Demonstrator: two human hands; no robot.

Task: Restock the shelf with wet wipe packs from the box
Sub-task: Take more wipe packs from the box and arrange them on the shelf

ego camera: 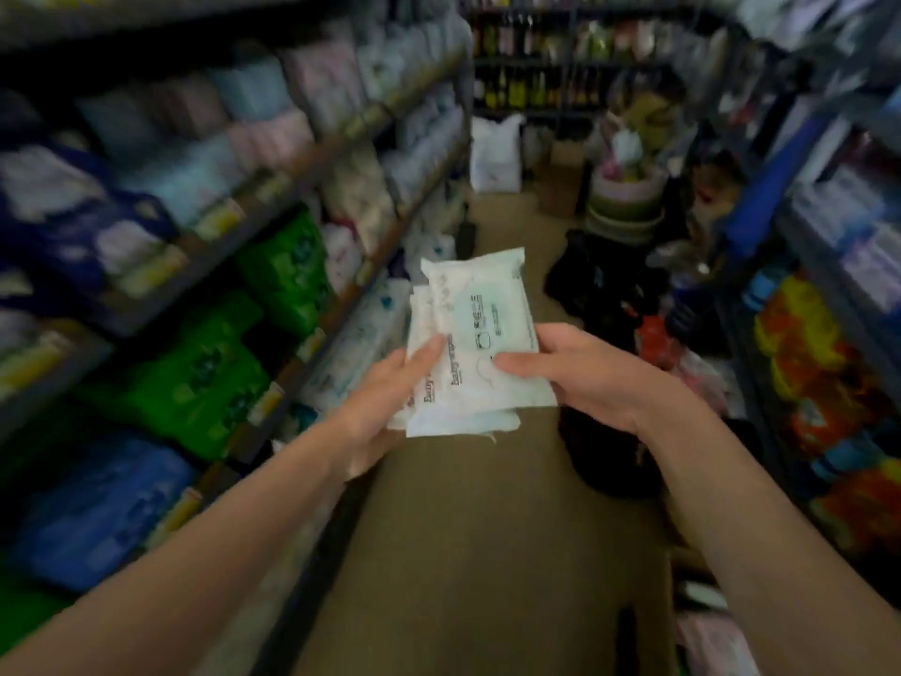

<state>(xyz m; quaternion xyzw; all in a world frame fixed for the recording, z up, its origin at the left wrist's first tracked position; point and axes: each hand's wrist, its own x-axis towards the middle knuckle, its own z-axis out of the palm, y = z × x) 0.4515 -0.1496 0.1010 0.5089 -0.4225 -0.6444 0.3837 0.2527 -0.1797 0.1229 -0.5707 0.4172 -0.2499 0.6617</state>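
Note:
Both of my hands hold a small stack of pale green and white wet wipe packs (480, 314) at chest height over the aisle floor. My left hand (390, 407) holds the stack's left side, with its thumb lying on the packs' face. Around the right edge, my right hand (585, 378) grips the stack with its thumb across the top pack's label. The shelf (312, 158) runs along my left, filled with blurred packs. No box is in view.
Green packs (219, 373) and blue packs (97, 500) fill the lower left shelves. Orange packs (819, 363) sit on the right shelf. Dark bags (604, 285), stacked basins (626, 197) and a white sack (495, 148) crowd the far aisle. The brown floor (478, 553) lies below.

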